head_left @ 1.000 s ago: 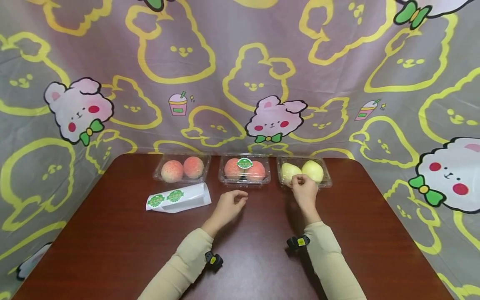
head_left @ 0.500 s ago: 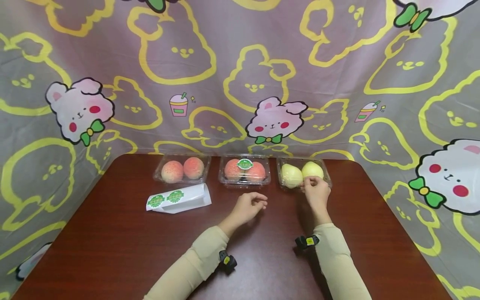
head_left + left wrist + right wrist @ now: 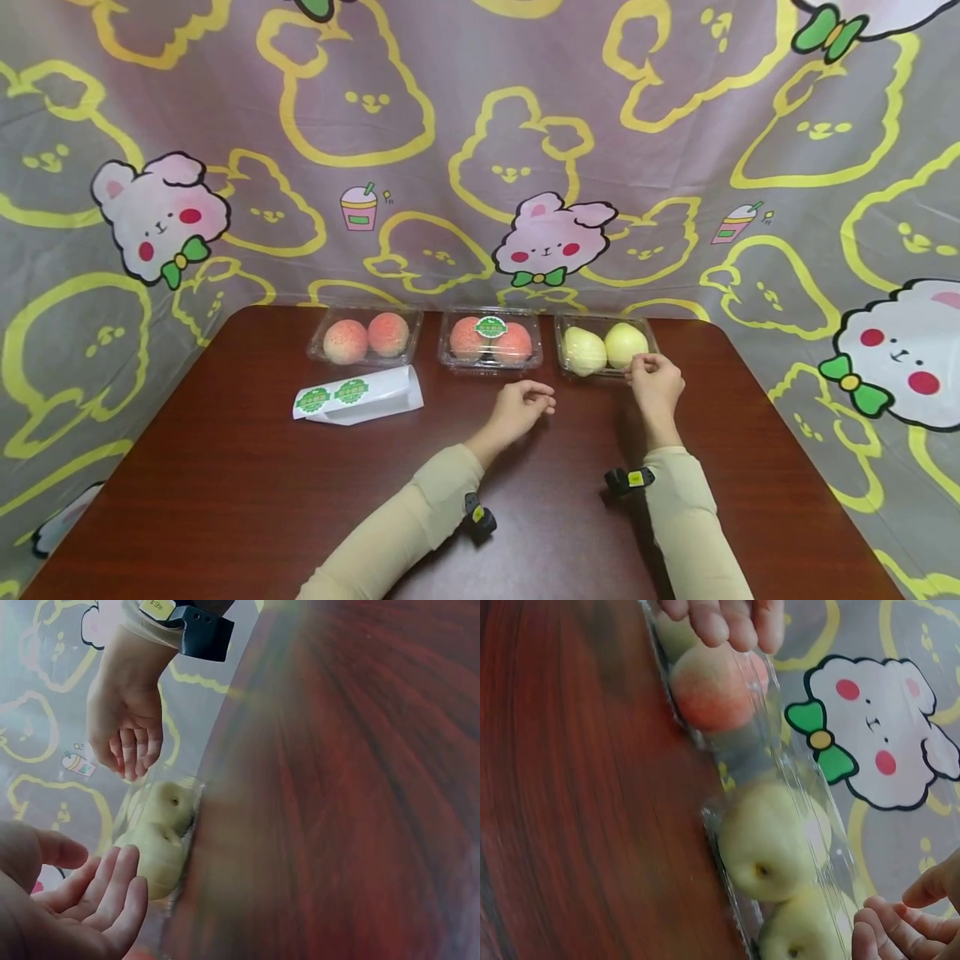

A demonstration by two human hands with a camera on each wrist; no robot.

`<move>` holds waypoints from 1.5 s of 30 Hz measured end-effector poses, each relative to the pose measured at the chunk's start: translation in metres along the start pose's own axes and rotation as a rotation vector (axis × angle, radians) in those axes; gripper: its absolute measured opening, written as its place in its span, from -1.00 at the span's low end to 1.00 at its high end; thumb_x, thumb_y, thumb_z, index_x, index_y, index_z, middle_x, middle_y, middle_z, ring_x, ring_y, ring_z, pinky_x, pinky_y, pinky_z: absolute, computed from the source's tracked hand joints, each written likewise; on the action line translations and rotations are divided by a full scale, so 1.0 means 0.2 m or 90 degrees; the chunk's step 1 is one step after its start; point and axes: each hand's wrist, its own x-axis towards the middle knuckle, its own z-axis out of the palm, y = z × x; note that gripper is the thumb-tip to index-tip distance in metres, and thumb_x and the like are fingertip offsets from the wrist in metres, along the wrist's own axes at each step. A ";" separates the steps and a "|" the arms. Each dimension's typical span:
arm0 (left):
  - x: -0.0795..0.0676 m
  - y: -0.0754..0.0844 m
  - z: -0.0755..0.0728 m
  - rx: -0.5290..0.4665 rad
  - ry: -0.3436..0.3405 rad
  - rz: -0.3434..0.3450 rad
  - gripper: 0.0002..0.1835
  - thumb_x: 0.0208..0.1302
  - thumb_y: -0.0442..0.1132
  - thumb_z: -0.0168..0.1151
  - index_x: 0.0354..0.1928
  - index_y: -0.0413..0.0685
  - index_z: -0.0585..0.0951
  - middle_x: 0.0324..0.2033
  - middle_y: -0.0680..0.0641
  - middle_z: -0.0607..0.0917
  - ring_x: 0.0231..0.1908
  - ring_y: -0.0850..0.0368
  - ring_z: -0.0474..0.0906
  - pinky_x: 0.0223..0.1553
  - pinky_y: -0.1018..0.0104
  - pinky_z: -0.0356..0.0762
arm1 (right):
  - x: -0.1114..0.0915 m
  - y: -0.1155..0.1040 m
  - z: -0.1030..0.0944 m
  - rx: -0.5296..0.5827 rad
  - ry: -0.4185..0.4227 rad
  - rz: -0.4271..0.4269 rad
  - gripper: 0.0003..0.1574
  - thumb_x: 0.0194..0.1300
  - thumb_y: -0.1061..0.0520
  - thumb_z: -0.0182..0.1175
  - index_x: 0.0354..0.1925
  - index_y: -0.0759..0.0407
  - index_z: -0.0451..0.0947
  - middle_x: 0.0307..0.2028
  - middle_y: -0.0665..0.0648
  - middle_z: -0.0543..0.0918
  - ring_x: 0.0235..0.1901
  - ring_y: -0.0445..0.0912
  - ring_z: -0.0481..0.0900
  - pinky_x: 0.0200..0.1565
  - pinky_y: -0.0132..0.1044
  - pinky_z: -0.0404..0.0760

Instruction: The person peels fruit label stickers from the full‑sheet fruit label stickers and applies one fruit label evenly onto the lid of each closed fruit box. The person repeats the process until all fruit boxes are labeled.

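Note:
A clear plastic clamshell box (image 3: 654, 333) holding two pale yellow-green pears (image 3: 626, 345) stands at the back right of the table. My right hand (image 3: 655, 390) is at its front right corner, fingertips touching or very near the edge; I cannot tell which. In the left wrist view the fingers of the right hand (image 3: 133, 712) hang loosely bent over the box. Left of it, my left hand (image 3: 517, 412) hovers palm inward in front of the boxes, fingers relaxed, holding nothing. Thumb and fingers stand apart on this left hand (image 3: 97, 900).
Two more clear boxes hold peaches: the middle box (image 3: 490, 364) bears a round green label (image 3: 491, 328), the left box (image 3: 416, 329) shows none. A white sheet with green labels (image 3: 360, 396) lies front left. A patterned cloth (image 3: 420, 75) hangs behind the brown table (image 3: 225, 483).
My right hand has moved rightward along the pear box's front edge to its right corner. My left hand has also shifted right, away from the middle peach box. The boxes have stayed put.

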 end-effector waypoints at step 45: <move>0.22 0.02 0.18 -0.245 0.098 -0.213 -0.71 0.29 -0.40 0.10 -0.01 -0.44 0.59 -0.09 -0.39 0.71 -0.27 0.12 0.76 -0.11 0.28 0.69 | 0.12 0.18 -0.13 -0.057 0.032 0.133 -0.62 0.26 0.16 0.02 -0.12 0.42 0.59 -0.89 -0.56 0.16 0.01 0.24 0.52 0.14 -0.01 0.40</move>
